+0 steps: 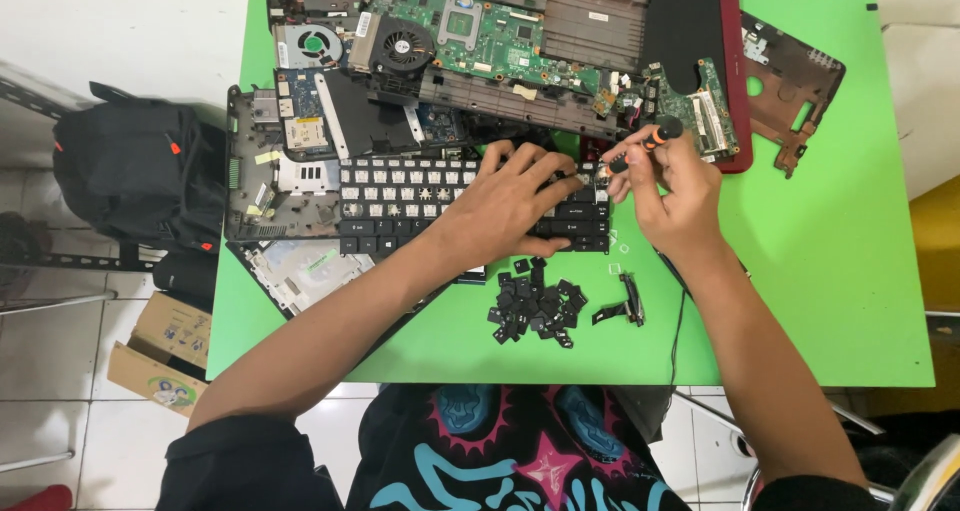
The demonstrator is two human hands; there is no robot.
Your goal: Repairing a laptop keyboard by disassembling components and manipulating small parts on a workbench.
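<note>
My right hand (672, 196) grips the orange-handled screwdriver (640, 146) at the keyboard (420, 201)'s three o'clock edge, left hand (515, 206) pressing flat on remaining keys, most caps already off and heaped at six o'clock (535, 311), rightmost columns left.

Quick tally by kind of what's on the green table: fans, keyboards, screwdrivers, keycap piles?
Cooling fans: 2, one black, one grey-framed
Keyboard: 1, left hand resting on it
Screwdriver: 1, in right hand
Keycap pile: 1
Total: 5
</note>
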